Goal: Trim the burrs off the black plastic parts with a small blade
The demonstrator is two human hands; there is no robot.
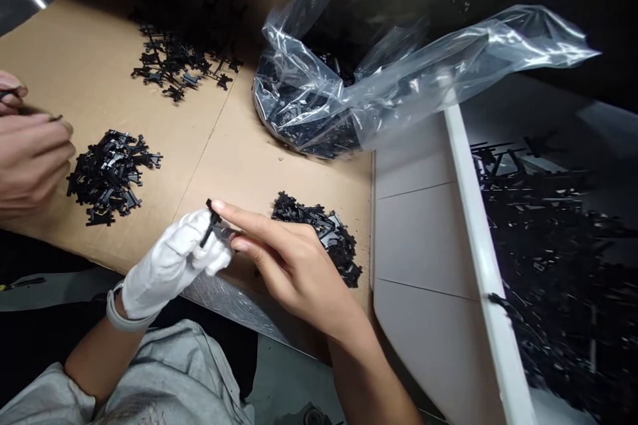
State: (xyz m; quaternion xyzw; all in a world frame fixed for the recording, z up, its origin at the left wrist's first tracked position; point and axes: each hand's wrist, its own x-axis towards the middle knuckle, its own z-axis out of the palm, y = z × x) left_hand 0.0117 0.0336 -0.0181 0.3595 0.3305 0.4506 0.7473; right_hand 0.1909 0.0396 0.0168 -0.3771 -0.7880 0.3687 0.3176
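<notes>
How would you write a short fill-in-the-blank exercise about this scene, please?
1. The left hand, which holds a black plastic part, wears a white ____.
2. The clear plastic bag holds many ____ parts.
3. Another person's hands are at the ____ edge of the cardboard sheet.

Missing words: glove; black; left.

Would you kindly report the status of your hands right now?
Gloved left hand holding black plastic part; bare right hand touching it; loose parts pile beyond right hand.
</notes>
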